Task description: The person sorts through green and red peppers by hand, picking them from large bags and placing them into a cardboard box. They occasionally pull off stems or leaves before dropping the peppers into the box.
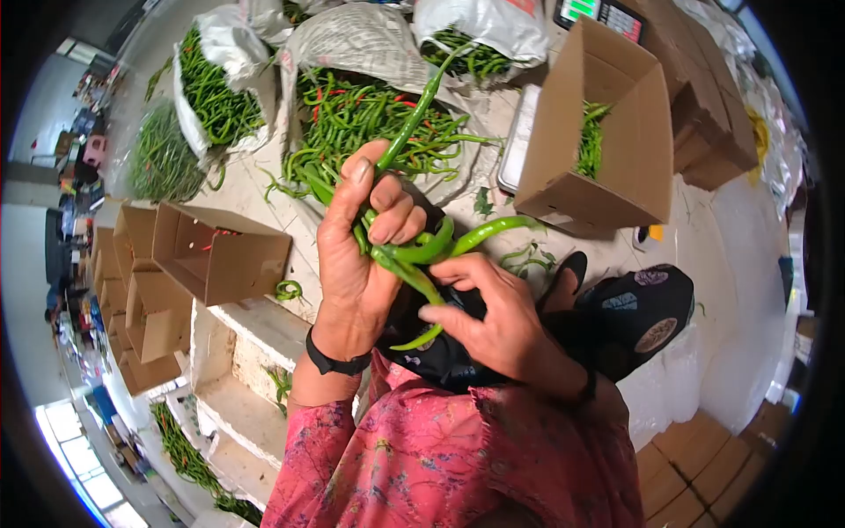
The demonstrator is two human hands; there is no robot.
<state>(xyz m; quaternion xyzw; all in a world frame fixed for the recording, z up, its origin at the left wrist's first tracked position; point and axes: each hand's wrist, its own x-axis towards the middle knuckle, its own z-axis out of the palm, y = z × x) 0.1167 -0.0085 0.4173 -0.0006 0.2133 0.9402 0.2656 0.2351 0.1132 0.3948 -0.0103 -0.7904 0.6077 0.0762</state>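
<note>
Several long green chili peppers are bunched in my left hand, its fingers curled round them in front of my chest. One pepper points up past the thumb, and others curve out below the fist. My right hand is just to the right, thumb and forefinger closed on a green chili pepper that hangs down from the bunch. Its other fingers are partly hidden. Beyond my hands lies an open woven sack with a heap of green chilies and a few red ones.
A cardboard box with green chilies inside stands on a scale at the right. White sacks of chilies lie at the back. Open cartons and a foam box are on the left. A digital display glows behind.
</note>
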